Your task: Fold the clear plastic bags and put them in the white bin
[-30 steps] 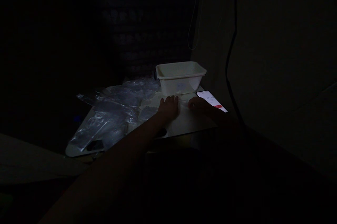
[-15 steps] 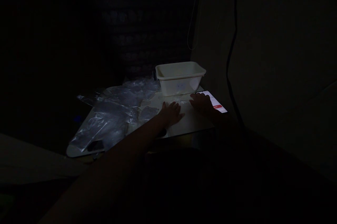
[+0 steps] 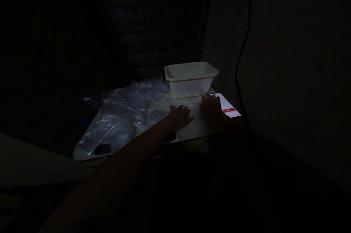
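In the dim light my left hand (image 3: 179, 117) lies palm down on a small white table (image 3: 197, 129), its fingers spread over a thin clear plastic sheet or bag (image 3: 194, 107). My right hand (image 3: 211, 108) is also palm down at the right side of this plastic, with fingertips pointing away from me; its lower part is lost in shadow. Neither hand visibly holds anything. Just right of my right hand lies a phone (image 3: 226, 108) with its screen lit. Behind both hands stands a white plastic tub (image 3: 189, 86).
Several crumpled clear plastic bags (image 3: 115, 123) cover the table's left half, with a flat piece of clear plastic (image 3: 157, 116) beside my left wrist. The table has dark oval cutouts (image 3: 102, 149) along its near edge. A dark cable (image 3: 242, 48) hangs along the right wall.
My right hand has turned, its fingers now pointing forward rather than left, and it sits slightly nearer the phone. The left hand stays on the plastic. The whole view has shifted a little.
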Demonstrator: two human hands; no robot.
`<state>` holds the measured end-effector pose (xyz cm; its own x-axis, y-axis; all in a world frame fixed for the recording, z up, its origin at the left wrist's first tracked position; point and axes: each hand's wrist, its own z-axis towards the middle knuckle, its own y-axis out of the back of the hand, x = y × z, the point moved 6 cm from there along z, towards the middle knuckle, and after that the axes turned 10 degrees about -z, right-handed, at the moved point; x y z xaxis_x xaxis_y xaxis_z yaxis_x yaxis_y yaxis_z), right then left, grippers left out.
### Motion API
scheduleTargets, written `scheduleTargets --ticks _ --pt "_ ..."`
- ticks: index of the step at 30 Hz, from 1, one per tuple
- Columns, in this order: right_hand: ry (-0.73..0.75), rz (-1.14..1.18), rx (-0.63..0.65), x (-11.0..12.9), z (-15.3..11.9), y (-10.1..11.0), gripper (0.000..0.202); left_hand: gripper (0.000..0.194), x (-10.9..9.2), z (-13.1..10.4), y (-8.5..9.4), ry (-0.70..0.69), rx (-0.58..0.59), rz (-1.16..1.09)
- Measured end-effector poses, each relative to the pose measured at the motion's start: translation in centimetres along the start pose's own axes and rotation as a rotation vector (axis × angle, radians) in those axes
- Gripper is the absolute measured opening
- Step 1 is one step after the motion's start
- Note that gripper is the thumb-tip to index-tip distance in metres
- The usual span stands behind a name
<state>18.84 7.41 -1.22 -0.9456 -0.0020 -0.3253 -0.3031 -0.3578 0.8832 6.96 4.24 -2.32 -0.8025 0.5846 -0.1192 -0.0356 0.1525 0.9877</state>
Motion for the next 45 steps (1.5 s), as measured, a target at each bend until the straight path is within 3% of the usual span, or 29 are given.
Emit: scheduleTargets --ticks 5,10,14,16,23,29,38,45 --pt "0.053 -0.024 0.017 -0.4 -0.2 0.9 0.028 0.058 1.1 -0.9 1.3 0.038 0.026 -0.038" --pt "0.141 -0.012 0.054 -0.4 -1.1 1.8 0.027 0.08 2.4 -3.9 2.5 0.064 0.148 -0.083" --pt "0.163 0.024 0.068 -0.3 -1.2 2.4 0.029 0.099 1.7 -6.8 1.6 -0.036 0.304 -0.03" --pt "0.158 0.045 0.07 -0.3 -1.1 2.5 0.03 0.102 1.2 -7.4 0.9 -0.054 0.312 -0.002" --pt "0.14 0.042 0.06 -0.8 -1.1 1.7 0.03 0.074 -0.7 -7.1 -1.0 -0.101 0.184 0.065" --pt "0.148 0.021 0.071 -1.1 -1.0 1.3 0.028 0.06 -1.3 -6.9 -1.4 -0.201 0.137 0.046" --pt "0.216 0.132 0.054 -0.8 -1.1 1.4 0.034 0.041 -1.6 -5.9 1.0 -0.285 0.009 -0.199" --pt "0.16 0.553 0.111 -1.3 -0.7 0.1 0.045 0.038 0.8 -4.3 3.2 -0.158 -0.135 -0.537"
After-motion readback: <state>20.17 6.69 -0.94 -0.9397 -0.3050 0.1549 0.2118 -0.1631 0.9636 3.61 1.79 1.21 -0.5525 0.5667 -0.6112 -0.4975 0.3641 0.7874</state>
